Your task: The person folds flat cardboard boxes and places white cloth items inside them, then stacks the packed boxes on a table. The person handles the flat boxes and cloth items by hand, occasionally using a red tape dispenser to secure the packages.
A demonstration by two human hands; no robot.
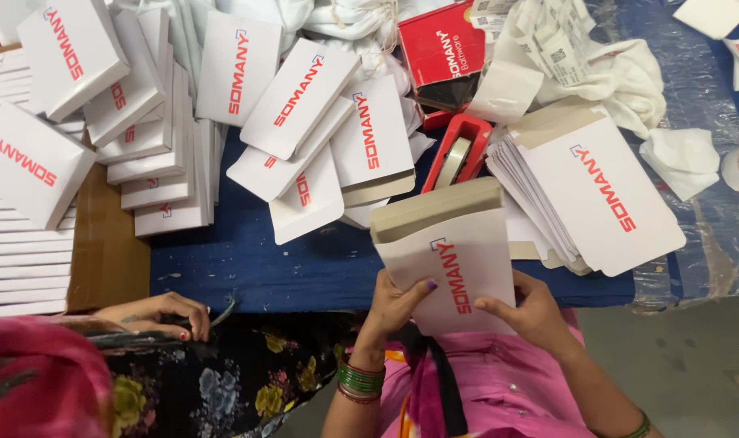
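While both hands grip it by its lower edge, the white carton stands open-topped over the lap at the near edge of the blue table, the left hand clamped on its lower left with the thumb on the printed face, the right hand pinching its lower right. Just beyond it lie a red tape dispenser and, to the right, a stack of flat cartons; folded cartons pile up at the left. A co-worker's hand rests on dark floral cloth at lower left.
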